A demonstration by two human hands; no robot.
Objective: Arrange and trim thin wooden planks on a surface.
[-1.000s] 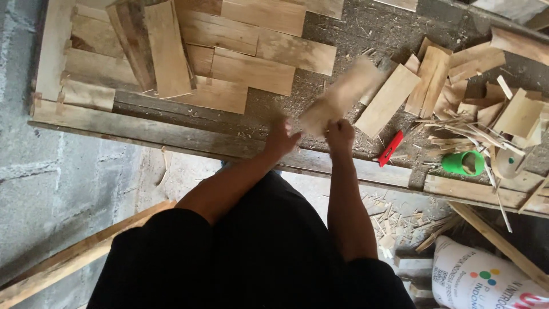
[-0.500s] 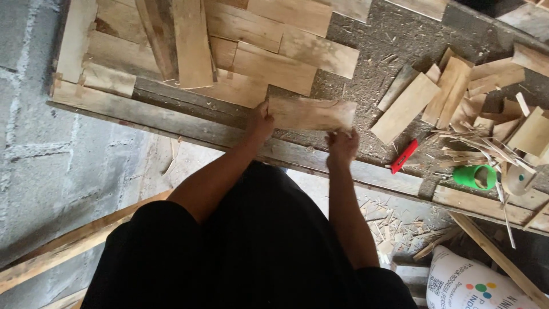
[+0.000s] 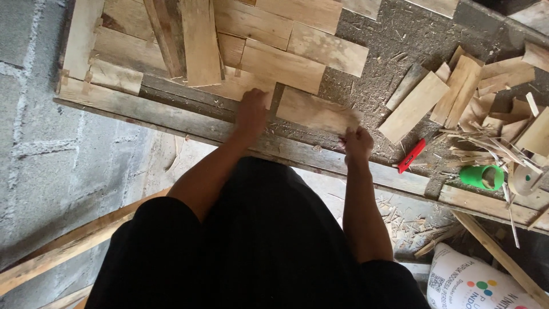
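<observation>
Head view: two bare hands set a short pale rectangular wood plank at the near edge of a grit-strewn tabletop.

The plank lies flat, its long axis running left to right and tilting slightly down toward the right, just beyond a long grey wooden rail along the tabletop's near edge. The right hand is nearer: its grip is clamped on the plank's right end. The left hand rests just off the plank's left end, fingers together and pressed flat on a neighbouring tan plank; it grasps nothing. The plank looks rough-sawn, light tan, with a ragged right end. A red flat marker and a green tape roll lie farther right.
</observation>
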